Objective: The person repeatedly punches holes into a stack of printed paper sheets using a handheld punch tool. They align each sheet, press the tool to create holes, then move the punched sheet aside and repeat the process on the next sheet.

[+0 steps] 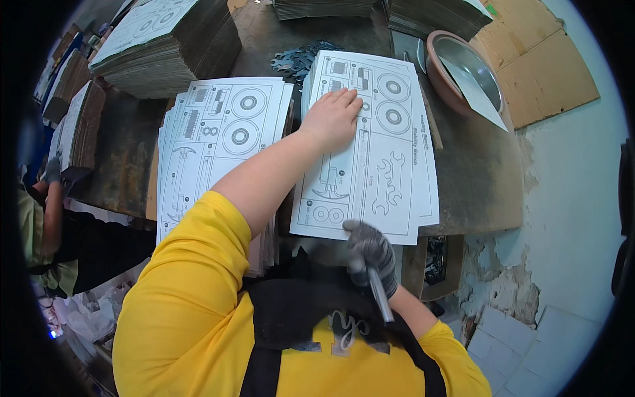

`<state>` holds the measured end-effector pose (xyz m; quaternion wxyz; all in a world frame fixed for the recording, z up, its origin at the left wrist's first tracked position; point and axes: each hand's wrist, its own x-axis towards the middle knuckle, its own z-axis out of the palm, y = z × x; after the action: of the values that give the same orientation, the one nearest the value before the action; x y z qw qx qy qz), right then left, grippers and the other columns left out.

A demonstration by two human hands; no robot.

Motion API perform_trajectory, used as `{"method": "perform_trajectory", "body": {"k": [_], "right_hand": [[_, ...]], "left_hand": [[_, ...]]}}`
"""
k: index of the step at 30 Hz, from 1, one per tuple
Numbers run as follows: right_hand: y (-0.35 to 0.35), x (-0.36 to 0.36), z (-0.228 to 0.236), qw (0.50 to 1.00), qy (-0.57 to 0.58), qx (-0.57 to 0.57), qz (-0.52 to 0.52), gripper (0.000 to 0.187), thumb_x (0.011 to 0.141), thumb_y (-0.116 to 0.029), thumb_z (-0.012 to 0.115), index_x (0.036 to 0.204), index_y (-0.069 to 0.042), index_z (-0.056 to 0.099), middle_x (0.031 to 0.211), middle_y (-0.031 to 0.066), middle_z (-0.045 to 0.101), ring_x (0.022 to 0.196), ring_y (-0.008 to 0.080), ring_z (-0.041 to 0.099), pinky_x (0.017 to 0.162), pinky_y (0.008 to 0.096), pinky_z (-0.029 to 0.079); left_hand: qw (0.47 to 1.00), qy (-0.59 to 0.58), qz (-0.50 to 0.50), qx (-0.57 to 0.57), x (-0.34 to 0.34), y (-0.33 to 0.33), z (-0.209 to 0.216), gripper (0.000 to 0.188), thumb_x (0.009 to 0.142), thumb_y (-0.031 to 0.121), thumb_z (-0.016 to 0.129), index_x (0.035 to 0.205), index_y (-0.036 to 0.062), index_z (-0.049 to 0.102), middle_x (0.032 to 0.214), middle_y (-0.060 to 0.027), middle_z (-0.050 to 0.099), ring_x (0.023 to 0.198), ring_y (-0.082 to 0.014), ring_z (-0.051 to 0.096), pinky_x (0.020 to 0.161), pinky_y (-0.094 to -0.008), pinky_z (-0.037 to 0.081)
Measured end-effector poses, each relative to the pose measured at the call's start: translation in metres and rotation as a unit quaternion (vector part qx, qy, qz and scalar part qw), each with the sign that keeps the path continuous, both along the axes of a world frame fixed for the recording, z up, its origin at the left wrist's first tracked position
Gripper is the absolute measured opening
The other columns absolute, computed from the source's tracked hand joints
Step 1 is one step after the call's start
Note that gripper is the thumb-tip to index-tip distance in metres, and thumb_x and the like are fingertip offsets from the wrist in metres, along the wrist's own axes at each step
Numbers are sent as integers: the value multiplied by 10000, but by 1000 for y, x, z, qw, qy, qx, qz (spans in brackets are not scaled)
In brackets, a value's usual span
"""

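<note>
My bare left hand (333,119) lies flat, fingers stretched, on the upper part of a printed sheet (370,165) with line drawings of wheels, wrenches and a hammer. That sheet tops the right-hand stack, whose edges are uneven. Just below the sheet's near edge, my right hand (372,255) in a grey glove is closed around a shiny metal rod (380,294) that points down toward my apron. What the rod's upper end looks like is hidden in the glove. Beneath my left forearm, a second stack of similar printed sheets (261,112) is partly covered.
Loose metal wrenches (294,61) lie behind the stacks. Tall piles of printed cardboard (205,46) stand at the far left. A pinkish bowl (436,73) with a card in it sits at the right, near cardboard (549,73) against the wall. Another person's gloved hand (51,171) touches a pile at left.
</note>
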<state>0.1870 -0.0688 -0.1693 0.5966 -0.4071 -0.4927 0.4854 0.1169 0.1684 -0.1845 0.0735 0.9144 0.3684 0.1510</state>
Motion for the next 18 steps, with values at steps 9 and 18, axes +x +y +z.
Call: {"method": "perform_trajectory", "body": {"k": [9, 18], "right_hand": [[-6, -4, 18, 985, 48, -9, -163, 365, 887, -384, 514, 645, -125, 428, 620, 7, 430, 646, 157, 471, 907, 460, 415], [-21, 80, 41, 937, 144, 180, -263, 317, 869, -197, 523, 607, -124, 359, 502, -10, 293, 496, 129, 338, 827, 463, 456]], "left_hand": [[997, -73, -33, 0, -11, -11, 9, 392, 854, 157, 477, 1224, 28, 469, 1252, -155, 476, 1172, -287, 440, 1001, -378, 335], [977, 94, -190, 21, -50, -164, 37, 652, 702, 219, 658, 1249, -24, 399, 1300, -215, 410, 1250, -350, 353, 1037, -432, 283]]}}
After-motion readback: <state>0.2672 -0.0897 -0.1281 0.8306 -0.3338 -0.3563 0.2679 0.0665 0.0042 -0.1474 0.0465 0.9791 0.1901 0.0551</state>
